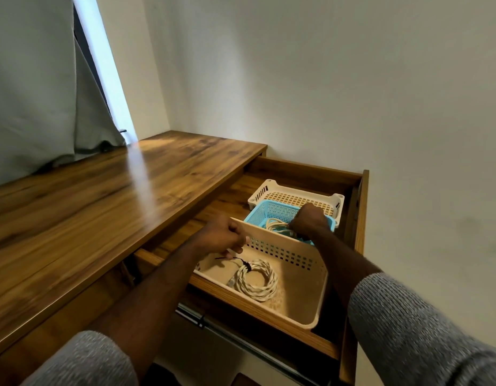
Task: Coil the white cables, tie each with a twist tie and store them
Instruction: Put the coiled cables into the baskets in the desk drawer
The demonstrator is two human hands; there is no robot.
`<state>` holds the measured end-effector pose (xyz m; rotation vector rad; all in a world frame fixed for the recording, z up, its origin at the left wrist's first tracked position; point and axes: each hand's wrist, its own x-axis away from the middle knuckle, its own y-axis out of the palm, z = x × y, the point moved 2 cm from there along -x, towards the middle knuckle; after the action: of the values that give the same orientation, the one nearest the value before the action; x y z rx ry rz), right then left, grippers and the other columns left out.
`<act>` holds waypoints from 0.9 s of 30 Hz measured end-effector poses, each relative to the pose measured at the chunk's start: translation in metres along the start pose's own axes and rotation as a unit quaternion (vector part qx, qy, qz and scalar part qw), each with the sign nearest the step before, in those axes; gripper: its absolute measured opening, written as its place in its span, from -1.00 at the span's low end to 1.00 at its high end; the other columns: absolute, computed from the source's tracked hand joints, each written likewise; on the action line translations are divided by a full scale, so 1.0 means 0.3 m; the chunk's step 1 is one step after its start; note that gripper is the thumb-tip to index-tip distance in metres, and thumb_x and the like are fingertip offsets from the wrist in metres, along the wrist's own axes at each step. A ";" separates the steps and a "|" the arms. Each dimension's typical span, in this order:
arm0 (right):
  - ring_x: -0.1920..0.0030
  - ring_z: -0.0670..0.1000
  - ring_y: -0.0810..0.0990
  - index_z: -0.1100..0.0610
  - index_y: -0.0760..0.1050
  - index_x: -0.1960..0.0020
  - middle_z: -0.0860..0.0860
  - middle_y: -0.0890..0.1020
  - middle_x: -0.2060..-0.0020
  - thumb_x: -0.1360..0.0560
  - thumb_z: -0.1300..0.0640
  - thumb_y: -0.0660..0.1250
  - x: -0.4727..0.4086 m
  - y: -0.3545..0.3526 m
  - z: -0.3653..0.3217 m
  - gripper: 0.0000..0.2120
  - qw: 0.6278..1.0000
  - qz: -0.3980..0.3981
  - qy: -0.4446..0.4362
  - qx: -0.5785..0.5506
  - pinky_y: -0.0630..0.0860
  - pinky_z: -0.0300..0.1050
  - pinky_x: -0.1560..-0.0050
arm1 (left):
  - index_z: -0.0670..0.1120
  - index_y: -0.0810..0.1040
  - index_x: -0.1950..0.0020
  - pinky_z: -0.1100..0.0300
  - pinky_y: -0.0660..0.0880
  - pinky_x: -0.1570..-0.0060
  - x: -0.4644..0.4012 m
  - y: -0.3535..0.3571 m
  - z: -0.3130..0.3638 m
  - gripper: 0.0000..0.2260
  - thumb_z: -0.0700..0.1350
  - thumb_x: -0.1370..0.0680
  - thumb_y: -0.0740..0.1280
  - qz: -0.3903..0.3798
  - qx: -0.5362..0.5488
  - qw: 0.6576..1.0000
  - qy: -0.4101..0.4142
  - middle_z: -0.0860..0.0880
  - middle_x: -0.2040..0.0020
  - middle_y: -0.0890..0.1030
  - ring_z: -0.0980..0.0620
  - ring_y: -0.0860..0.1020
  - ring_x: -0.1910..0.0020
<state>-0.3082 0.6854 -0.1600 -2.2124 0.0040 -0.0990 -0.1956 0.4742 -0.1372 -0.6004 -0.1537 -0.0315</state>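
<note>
Drawer pulled open below the wooden surface, three baskets inside. Left hand curled over the far rim of the beige basket, gripping it at the corner. Right hand down in the blue basket, fingers closed on a white cable; looks like a pinch on the coil, though exact finger placement partly hidden by the beige rim. Second white cable, the tied coil, flat on the beige basket's floor, just below the left hand, bound with a black twist tie, loose tie tail sticking out toward the left hand. White basket beyond the right hand, nothing visible in it. Progress, judged from layout: one cable coiled, tied and stored, so that one done. Cable under the right hand coiled and sitting in the blue basket; tie on it not visible, so cannot tell if secured. If tied, only release and drawer closing left. If not, tie still needed before storage counts. No further loose cables seen on the surface or in the drawer, so probably near the end. Curtain off beyond the left hand, clear of the work. Drawer not yet closed.
</note>
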 end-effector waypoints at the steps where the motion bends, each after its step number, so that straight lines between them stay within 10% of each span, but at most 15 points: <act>1: 0.02 0.09 0.68 0.22 0.57 -0.18 0.12 0.67 -0.03 -0.41 0.09 0.56 0.013 -0.004 -0.010 -0.59 0.999 0.016 -0.017 0.033 0.67 -0.04 0.11 | -0.21 0.66 0.01 0.16 0.62 0.27 0.004 -0.006 0.006 -0.89 -0.18 -0.53 0.45 0.004 0.010 1.000 0.000 -0.12 0.10 0.71 -0.01 0.72 0.14; 17: 0.15 0.06 0.64 0.06 0.62 0.07 0.01 0.70 0.17 -0.50 0.02 0.39 0.381 0.215 -0.777 -0.88 0.897 0.066 -0.431 -0.066 0.57 -0.12 0.12 | -0.21 0.63 0.14 0.30 0.33 0.56 0.344 -0.562 -0.110 -0.82 -0.10 -0.57 0.41 0.270 -0.002 0.963 -0.025 -0.11 0.22 0.71 -0.06 0.66 0.36; 27: 0.10 0.11 0.63 0.04 0.58 0.09 0.03 0.67 0.18 -0.47 0.02 0.33 0.944 0.608 -1.398 -0.89 0.780 -0.074 -0.610 -0.118 0.60 0.03 0.06 | -0.07 0.40 0.47 0.18 0.31 0.38 1.036 -1.079 -0.413 -0.55 0.06 -0.57 0.37 0.513 -0.087 0.846 -0.116 -0.03 0.57 0.40 0.04 0.36 0.57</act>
<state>-0.0505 0.2299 -0.0355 -2.1175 -0.9117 1.3162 0.1042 0.1418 -0.0091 -0.8072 -0.0477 1.0868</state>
